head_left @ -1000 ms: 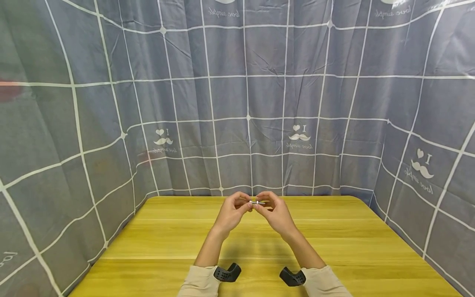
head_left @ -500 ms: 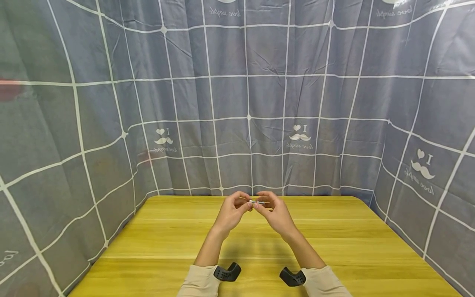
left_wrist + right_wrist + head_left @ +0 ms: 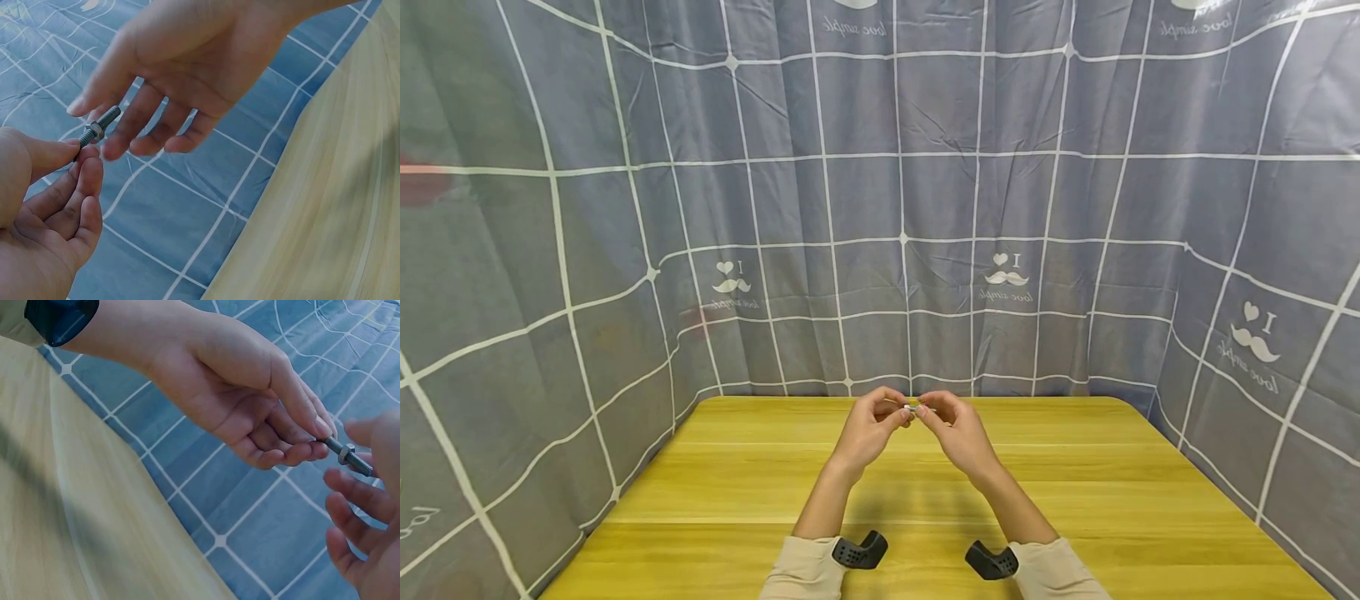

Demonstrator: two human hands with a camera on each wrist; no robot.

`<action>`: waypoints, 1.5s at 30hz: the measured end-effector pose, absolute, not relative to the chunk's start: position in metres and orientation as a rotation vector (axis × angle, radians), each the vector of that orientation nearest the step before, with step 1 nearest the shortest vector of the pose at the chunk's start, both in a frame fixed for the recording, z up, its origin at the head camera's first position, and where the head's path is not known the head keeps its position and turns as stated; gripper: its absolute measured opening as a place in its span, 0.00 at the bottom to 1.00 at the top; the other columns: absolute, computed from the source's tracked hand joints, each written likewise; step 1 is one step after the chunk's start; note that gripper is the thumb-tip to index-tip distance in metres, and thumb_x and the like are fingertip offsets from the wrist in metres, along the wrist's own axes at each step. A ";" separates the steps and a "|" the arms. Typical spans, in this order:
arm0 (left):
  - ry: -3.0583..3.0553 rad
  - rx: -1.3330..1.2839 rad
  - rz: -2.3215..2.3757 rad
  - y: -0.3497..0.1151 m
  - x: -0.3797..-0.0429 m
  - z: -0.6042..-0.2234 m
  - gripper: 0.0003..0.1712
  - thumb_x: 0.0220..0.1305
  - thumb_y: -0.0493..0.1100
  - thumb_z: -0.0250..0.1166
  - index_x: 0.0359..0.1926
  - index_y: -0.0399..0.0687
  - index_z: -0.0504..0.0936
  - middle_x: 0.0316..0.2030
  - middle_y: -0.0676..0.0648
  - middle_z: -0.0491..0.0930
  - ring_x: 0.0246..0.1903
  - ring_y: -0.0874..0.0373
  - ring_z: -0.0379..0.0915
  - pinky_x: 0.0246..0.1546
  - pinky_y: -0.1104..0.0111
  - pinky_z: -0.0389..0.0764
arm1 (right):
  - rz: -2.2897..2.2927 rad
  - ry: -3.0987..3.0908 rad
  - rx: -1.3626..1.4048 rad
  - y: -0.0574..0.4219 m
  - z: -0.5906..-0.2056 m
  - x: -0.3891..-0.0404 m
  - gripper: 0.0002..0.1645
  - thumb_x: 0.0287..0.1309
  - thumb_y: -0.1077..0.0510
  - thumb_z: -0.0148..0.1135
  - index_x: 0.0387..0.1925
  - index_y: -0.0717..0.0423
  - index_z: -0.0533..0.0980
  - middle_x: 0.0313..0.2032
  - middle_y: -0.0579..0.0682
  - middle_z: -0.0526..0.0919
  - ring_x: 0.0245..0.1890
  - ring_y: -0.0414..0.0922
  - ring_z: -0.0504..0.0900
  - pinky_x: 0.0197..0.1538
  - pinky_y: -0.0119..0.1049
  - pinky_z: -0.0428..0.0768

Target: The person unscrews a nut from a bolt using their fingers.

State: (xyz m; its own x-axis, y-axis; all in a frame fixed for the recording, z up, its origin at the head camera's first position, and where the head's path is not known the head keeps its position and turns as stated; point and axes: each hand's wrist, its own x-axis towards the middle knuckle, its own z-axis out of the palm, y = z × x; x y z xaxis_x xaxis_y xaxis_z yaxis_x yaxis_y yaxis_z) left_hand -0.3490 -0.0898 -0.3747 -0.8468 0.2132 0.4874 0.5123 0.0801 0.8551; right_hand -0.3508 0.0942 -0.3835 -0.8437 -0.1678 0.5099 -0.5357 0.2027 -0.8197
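Observation:
My left hand [image 3: 866, 432] pinches one end of a threaded metal bolt [image 3: 110, 117] between thumb and fingertips, its other fingers curled beneath. A hex nut [image 3: 95, 130] sits partway along the thread, just beyond the left fingertips. Around the nut and the bolt's free end, my right hand [image 3: 957, 432] has its thumb and fingers spread apart, with a gap showing between them and the metal in the right wrist view. Both hands are raised over the far part of the table; in the head view the right thumb covers much of the bolt.
A yellow wood-grain table [image 3: 737, 483] lies below the hands. Grey-blue curtains [image 3: 865, 200] with white grid lines surround its back and sides. Black wrist mounts [image 3: 860, 551] sit by both beige sleeves [image 3: 808, 568].
The right thumb and fingers have shifted slightly about the nut, and less of the bolt's free end shows in the head view. The left hand stays in place with its grip.

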 end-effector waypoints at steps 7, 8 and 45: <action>-2.106 -0.739 -1.866 -0.089 -0.349 -0.374 0.06 0.74 0.33 0.63 0.48 0.34 0.80 0.40 0.37 0.86 0.41 0.49 0.82 0.49 0.57 0.81 | 1.681 -2.152 0.678 0.094 -0.383 -0.351 0.14 0.70 0.62 0.66 0.55 0.59 0.79 0.51 0.54 0.83 0.49 0.53 0.83 0.51 0.49 0.81; -2.107 -0.738 -1.866 -0.089 -0.349 -0.375 0.06 0.74 0.33 0.63 0.48 0.34 0.80 0.40 0.36 0.86 0.41 0.49 0.82 0.49 0.57 0.81 | 1.686 -2.157 0.666 0.094 -0.382 -0.350 0.16 0.70 0.61 0.67 0.57 0.59 0.78 0.52 0.55 0.83 0.49 0.53 0.82 0.51 0.50 0.81; -2.117 -0.727 -1.867 -0.091 -0.349 -0.376 0.06 0.74 0.34 0.63 0.47 0.35 0.80 0.36 0.45 0.86 0.41 0.47 0.82 0.49 0.57 0.81 | 1.702 -2.183 0.636 0.095 -0.384 -0.351 0.16 0.75 0.54 0.62 0.56 0.59 0.81 0.49 0.53 0.84 0.49 0.52 0.81 0.52 0.50 0.80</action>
